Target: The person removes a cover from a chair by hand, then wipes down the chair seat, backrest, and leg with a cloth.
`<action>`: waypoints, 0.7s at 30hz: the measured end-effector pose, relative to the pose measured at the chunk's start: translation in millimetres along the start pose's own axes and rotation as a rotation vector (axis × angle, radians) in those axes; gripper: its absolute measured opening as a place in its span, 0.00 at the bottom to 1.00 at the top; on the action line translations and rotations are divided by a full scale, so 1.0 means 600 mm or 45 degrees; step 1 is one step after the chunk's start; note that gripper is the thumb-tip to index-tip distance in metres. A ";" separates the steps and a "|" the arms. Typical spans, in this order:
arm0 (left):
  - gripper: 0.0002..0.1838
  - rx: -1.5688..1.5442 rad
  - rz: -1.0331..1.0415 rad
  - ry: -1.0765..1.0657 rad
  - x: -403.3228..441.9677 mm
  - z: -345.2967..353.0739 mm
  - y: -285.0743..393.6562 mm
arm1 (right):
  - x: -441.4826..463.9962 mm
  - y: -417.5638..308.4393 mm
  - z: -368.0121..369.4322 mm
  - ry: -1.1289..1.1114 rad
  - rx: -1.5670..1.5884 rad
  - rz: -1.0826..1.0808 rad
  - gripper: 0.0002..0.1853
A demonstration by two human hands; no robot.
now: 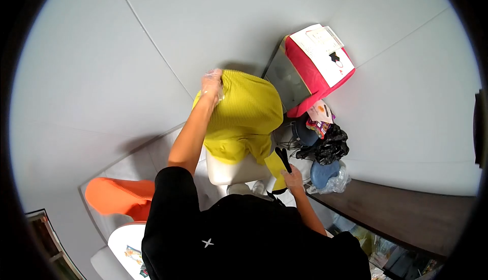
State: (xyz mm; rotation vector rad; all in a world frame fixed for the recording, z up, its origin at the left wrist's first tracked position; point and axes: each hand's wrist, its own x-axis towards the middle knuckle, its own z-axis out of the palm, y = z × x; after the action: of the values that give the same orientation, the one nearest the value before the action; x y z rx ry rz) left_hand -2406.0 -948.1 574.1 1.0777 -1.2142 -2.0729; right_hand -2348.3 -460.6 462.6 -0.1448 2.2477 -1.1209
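A yellow ribbed fabric cover (249,102) drapes over the backrest of a chair with a cream seat (229,170). My left hand (212,84), in a clear plastic glove, is closed on the upper left edge of this cover. To the right of the seat, my right hand (293,177), also in a clear glove, is closed around a flat yellow piece (275,165) with a black handle-like strip (283,159). What exactly that piece is, I cannot make out.
A box-shaped thing under a red cloth (310,66), with papers on top, stands at the upper right. Dark blue stools (324,174) and a black plastic bag (331,145) are below it. An orange chair (119,197) and a white table (124,247) are at the lower left; a dark counter (401,209) is at the right.
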 end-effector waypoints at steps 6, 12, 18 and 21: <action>0.07 -0.707 0.283 -0.260 -0.129 0.020 0.194 | 0.007 -0.002 -0.006 -0.123 -0.151 -0.132 0.20; 0.09 -1.005 0.859 -0.161 -0.483 -0.026 0.444 | 0.010 -0.012 -0.019 -0.319 0.029 -0.228 0.20; 0.08 -0.841 1.310 0.084 -0.688 -0.105 0.422 | 0.039 0.005 -0.020 -0.408 -0.268 -0.505 0.18; 0.07 -0.768 1.211 0.483 -0.776 -0.047 0.362 | 0.054 0.024 -0.019 -0.543 -0.167 -0.415 0.24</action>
State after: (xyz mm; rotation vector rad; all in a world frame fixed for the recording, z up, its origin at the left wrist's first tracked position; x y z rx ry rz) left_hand -2115.8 -721.6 933.7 0.4228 -0.6264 -1.2593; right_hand -2378.1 -455.2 441.4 -0.7547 1.9488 -0.9868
